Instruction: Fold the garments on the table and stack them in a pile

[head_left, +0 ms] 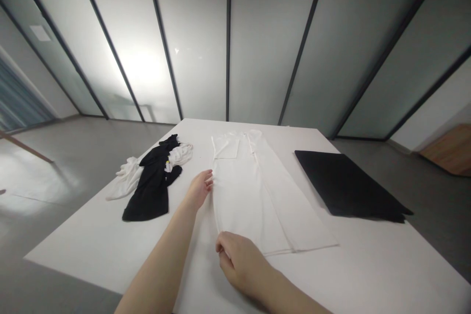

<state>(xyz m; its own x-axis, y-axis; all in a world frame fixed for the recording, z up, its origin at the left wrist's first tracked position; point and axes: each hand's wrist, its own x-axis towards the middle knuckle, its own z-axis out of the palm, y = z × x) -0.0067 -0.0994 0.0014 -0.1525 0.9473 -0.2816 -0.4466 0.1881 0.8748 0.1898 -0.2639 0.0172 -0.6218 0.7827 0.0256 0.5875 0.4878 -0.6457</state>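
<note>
White trousers lie spread on the white table, waist at the far end and the leg hems towards me. A pocket-like patch shows near the waist. My left hand is at the left side edge of the trousers, palm turned inward, its fingers slightly apart; whether they touch the cloth is hard to see. Closer to me, my right hand pinches the near left corner of the trouser leg at the hem, with the fingers curled over it.
Left of the trousers lies a heap of black clothing with white garments beside it. A flat black sheet or board rests along the right edge of the white table. Behind stands a frosted glass partition.
</note>
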